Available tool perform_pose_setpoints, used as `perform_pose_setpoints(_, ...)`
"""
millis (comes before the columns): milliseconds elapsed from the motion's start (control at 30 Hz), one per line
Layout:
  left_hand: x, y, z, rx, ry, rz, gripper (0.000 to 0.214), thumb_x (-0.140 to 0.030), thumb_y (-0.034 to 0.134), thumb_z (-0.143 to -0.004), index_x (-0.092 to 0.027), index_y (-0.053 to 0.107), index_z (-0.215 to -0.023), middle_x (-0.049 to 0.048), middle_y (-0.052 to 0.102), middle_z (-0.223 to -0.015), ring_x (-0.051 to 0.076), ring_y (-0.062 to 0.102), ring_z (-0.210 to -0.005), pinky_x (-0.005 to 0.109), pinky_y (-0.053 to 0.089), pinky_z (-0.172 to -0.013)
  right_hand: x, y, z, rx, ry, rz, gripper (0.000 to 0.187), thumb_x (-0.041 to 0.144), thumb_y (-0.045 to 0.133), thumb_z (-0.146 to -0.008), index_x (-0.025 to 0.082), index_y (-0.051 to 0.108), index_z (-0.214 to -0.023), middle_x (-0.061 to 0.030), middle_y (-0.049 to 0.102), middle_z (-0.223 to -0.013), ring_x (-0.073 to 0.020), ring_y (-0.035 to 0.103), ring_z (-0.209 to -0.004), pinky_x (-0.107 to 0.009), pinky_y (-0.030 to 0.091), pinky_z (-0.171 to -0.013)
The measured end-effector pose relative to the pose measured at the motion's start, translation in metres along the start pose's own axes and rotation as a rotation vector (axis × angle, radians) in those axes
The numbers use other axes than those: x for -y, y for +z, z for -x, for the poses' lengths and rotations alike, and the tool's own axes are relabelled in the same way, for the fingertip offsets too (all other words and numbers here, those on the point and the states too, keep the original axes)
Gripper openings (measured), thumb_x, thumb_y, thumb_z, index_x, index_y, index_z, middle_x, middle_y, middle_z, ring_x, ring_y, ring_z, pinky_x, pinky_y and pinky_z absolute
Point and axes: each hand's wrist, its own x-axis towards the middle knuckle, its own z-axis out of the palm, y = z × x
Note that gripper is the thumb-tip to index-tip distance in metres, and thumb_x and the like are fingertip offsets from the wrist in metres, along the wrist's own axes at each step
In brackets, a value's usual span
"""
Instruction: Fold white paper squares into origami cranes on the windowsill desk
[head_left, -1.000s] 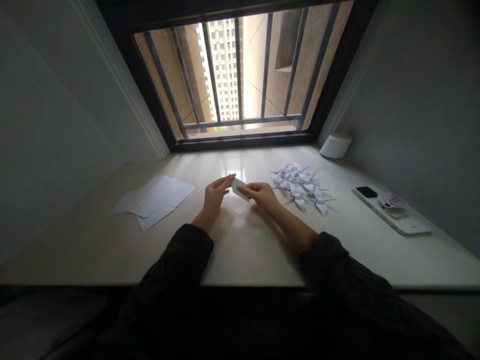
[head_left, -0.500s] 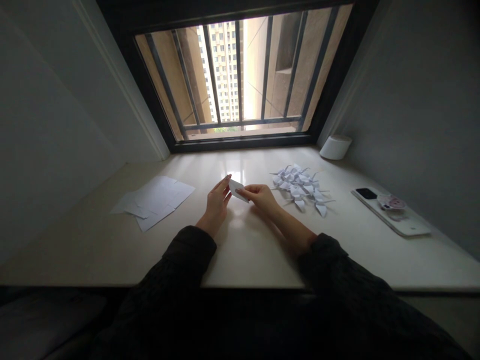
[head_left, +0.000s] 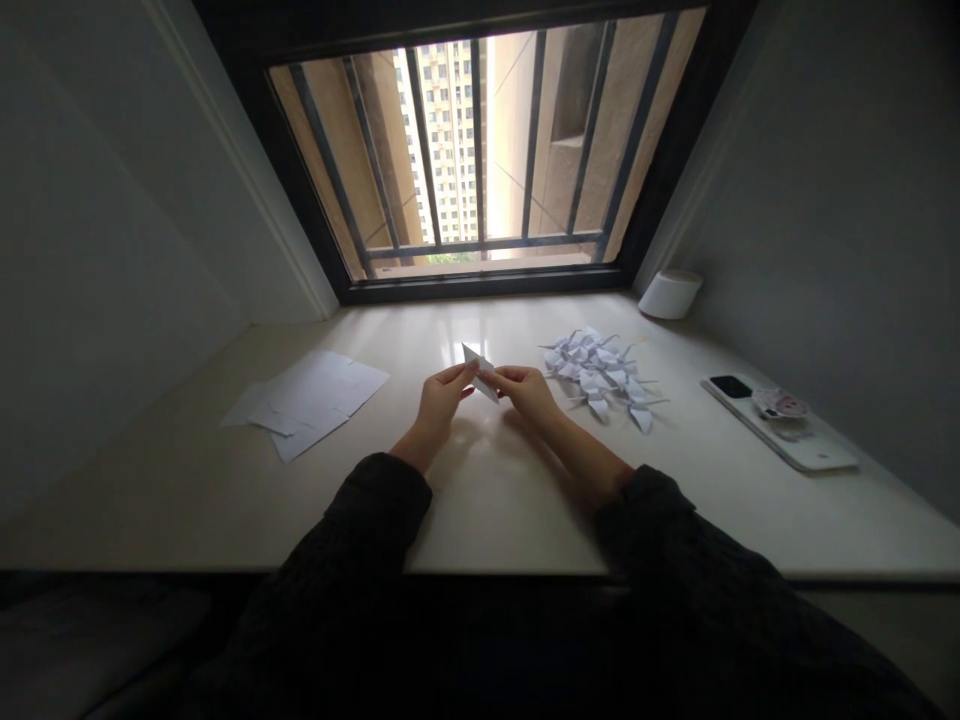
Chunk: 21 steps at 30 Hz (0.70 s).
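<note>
A small folded piece of white paper (head_left: 477, 358) is held between my two hands, just above the middle of the pale ledge. My left hand (head_left: 444, 394) pinches its left side with thumb and fingers. From the right, my right hand (head_left: 523, 388) grips the paper's lower right part, fingers curled behind it. One pointed corner sticks up over the fingertips, another points down to the right. To the right of my right hand lies a cluster of several white paper cranes (head_left: 595, 372).
Flat white paper sheets (head_left: 319, 395) overlap on the left of the ledge (head_left: 480, 500). A phone (head_left: 780, 425) with a round grip lies at the right. A white cylindrical object (head_left: 671, 295) leans by the right wall. Behind stands a barred window (head_left: 480, 290).
My left hand has closed from loosely spread fingers into a pinch on the paper. The paper has turned, so a point now stands up. My right hand keeps its hold.
</note>
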Motion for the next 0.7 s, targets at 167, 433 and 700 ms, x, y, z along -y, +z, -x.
perform_pose_setpoints(167, 0.001, 0.0018, 0.0018, -0.097, 0.019, 0.01, 0.04, -0.045, 0.077, -0.061, -0.017, 0.075, -0.089, 0.0101, 0.07, -0.096, 0.023, 0.061, -0.094, 0.037, 0.044, -0.085, -0.0017, 0.002, 0.0002, 0.044, -0.029, 0.043, 0.036, 0.052, 0.072, -0.062, 0.015, 0.069, -0.064, -0.0009, 0.062, -0.06, -0.0116, 0.05, -0.058, -0.026, 0.038, -0.057)
perform_pose_setpoints(433, 0.0003, 0.0024, 0.002, -0.082, -0.005, 0.037, 0.039, -0.043, 0.075, -0.064, -0.017, 0.074, -0.092, 0.0099, 0.069, -0.099, 0.022, 0.06, -0.095, 0.035, 0.044, -0.085, -0.0045, 0.002, -0.0009, -0.014, 0.033, 0.02, 0.037, 0.049, 0.075, -0.058, 0.016, 0.073, -0.074, -0.0024, 0.066, -0.065, -0.0128, 0.052, -0.06, -0.026, 0.039, -0.057)
perform_pose_setpoints(700, -0.0022, -0.0003, 0.0016, -0.022, 0.07, -0.159, 0.036, -0.048, 0.074, -0.064, -0.019, 0.075, -0.085, 0.0063, 0.071, -0.086, 0.02, 0.06, -0.086, 0.033, 0.042, -0.081, -0.0049, 0.0002, -0.0024, 0.006, -0.018, -0.034, 0.033, 0.049, 0.072, -0.064, 0.017, 0.068, -0.062, 0.0008, 0.059, -0.056, -0.0101, 0.047, -0.055, -0.025, 0.036, -0.055)
